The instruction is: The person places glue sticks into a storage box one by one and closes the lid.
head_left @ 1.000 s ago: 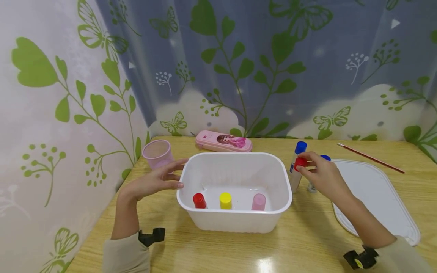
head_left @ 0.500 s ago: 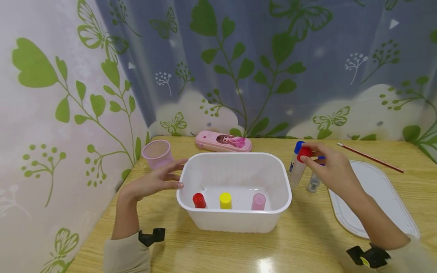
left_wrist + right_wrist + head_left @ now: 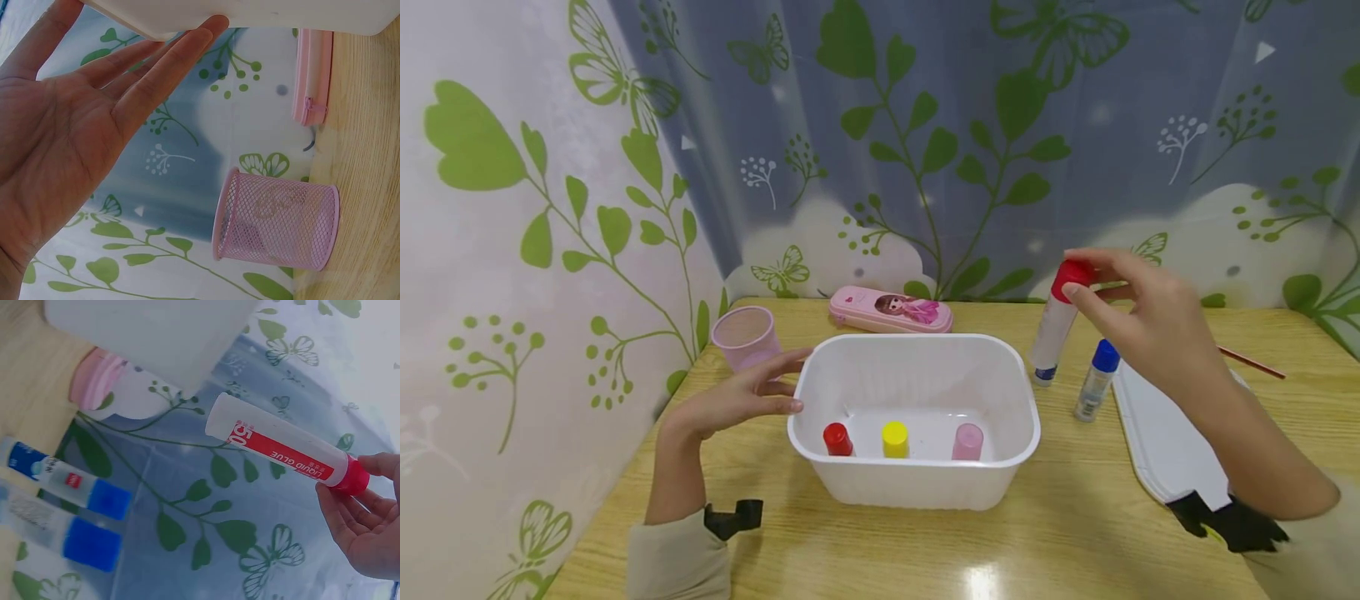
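Note:
By its red cap, my right hand [image 3: 1157,317] pinches a liquid glue bottle [image 3: 1055,327], tilted and raised above the table. Its red label reads "LIQUID GLUE" in the right wrist view. Two blue-capped glue bottles stand below: one [image 3: 1096,383] in plain sight, the other [image 3: 69,478] mostly hidden behind the held bottle in the head view. My left hand [image 3: 737,406] touches the left side of a white plastic bin [image 3: 917,483] with fingers extended. Inside the bin are a red cap [image 3: 837,439], a yellow cap [image 3: 895,440] and a pink cap [image 3: 968,442]; what lies under them is hidden.
Behind the left hand stands a pink mesh pen cup [image 3: 275,219]. A pink pencil case [image 3: 891,311] lies behind the bin. On the right are a white lid [image 3: 1165,433] and a red pencil [image 3: 1251,362], partly covered by the right arm. Patterned curtains [image 3: 880,167] border the table.
My right hand has lifted the red-capped glue bottle from beside the bin, up and slightly right. My left hand and the bin have stayed put.

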A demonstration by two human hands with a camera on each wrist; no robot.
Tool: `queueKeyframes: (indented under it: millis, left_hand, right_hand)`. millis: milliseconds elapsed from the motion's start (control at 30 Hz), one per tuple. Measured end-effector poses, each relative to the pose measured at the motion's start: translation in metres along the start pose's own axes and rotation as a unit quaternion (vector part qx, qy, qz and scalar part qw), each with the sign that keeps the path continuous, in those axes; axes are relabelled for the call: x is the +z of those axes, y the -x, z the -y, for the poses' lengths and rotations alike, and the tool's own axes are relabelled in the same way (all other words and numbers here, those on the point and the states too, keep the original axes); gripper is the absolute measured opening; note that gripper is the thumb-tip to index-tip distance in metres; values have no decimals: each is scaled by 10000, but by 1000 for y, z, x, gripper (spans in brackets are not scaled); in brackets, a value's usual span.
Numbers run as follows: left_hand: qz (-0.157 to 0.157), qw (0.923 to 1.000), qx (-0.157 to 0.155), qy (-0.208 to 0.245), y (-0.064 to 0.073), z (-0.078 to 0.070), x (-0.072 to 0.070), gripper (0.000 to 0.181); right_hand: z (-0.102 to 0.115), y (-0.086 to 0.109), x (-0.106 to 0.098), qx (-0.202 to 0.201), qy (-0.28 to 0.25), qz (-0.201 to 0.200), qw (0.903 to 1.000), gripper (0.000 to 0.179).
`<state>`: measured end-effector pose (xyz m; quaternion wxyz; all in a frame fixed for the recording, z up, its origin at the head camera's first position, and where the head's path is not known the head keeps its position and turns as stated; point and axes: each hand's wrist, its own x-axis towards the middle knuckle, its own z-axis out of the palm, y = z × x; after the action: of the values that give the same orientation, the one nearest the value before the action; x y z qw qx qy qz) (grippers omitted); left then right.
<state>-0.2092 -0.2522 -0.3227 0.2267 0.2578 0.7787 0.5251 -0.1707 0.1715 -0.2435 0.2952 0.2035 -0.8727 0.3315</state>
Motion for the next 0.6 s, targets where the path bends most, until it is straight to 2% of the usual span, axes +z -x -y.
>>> queueKeyframes:
  millis: [233, 600]
  left_hand:
    - [19, 10000, 25, 11, 0, 1, -1, 71]
    - [20, 9999, 106, -54, -1, 1, -1, 70]
  right_hand:
    - [27, -14, 4, -315, -315, -48, 9990, 33]
    - [58, -24, 35, -732, -956, 336, 9922, 31]
